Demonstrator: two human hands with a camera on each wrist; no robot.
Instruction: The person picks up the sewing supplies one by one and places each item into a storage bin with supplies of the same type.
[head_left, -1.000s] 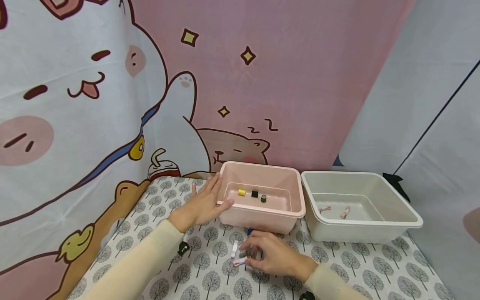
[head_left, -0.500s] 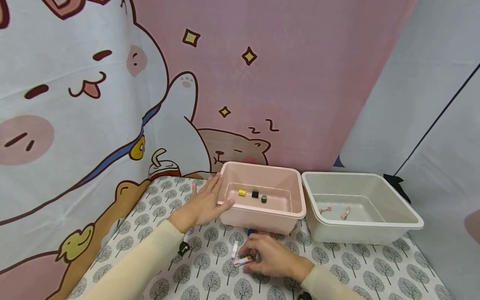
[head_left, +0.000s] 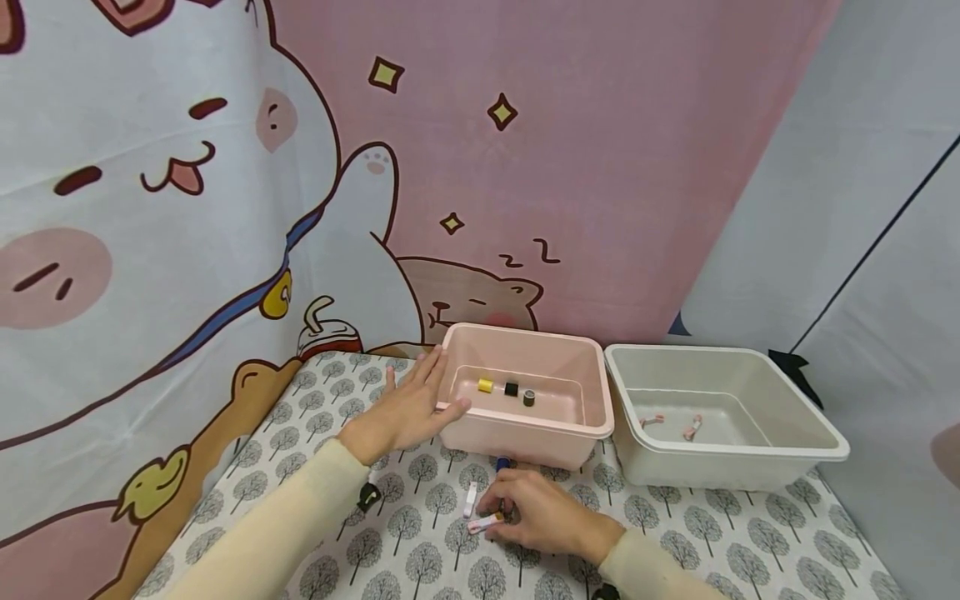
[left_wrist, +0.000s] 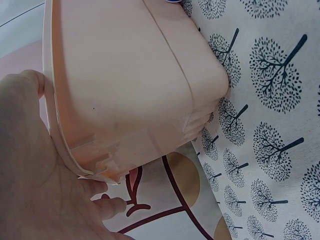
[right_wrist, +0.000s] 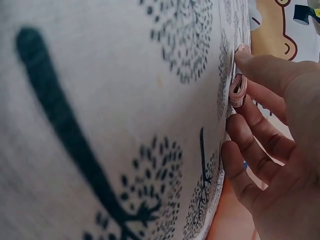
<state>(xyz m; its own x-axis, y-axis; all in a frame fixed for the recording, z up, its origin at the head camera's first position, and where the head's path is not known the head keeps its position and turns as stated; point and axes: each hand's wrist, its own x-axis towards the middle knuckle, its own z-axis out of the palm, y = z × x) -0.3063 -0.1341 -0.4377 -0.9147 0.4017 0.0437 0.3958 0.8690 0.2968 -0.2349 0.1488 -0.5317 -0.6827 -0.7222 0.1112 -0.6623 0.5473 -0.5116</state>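
My left hand (head_left: 405,412) rests on the left rim of the pink bin (head_left: 525,429), fingers straight along the side and thumb over the front corner. On the cloth before the bin, my right hand (head_left: 543,512) has thumb and fingertips around one end of a small folded pink-and-white strip (right_wrist: 238,91) with layered edges; the thumb partly hides it. Another such strip (head_left: 470,498) lies just beyond. A dark blue cylinder (head_left: 502,463) sits between the right hand and the bin. Inside the pink bin are small yellow (head_left: 486,386), black and grey cylinders.
Right beside the pink bin stands a grey-white bin (head_left: 720,462), with two small pinkish strips (head_left: 693,428) on its floor. A tree-print cloth (head_left: 405,525) covers the table. A cartoon-printed curtain (head_left: 600,167) rises behind both bins.
The right hand has shifted slightly at the nearer strip, and more of that strip shows beside the fingertips. Its position is nearly unchanged over the last half second. The left hand stays on the rim.
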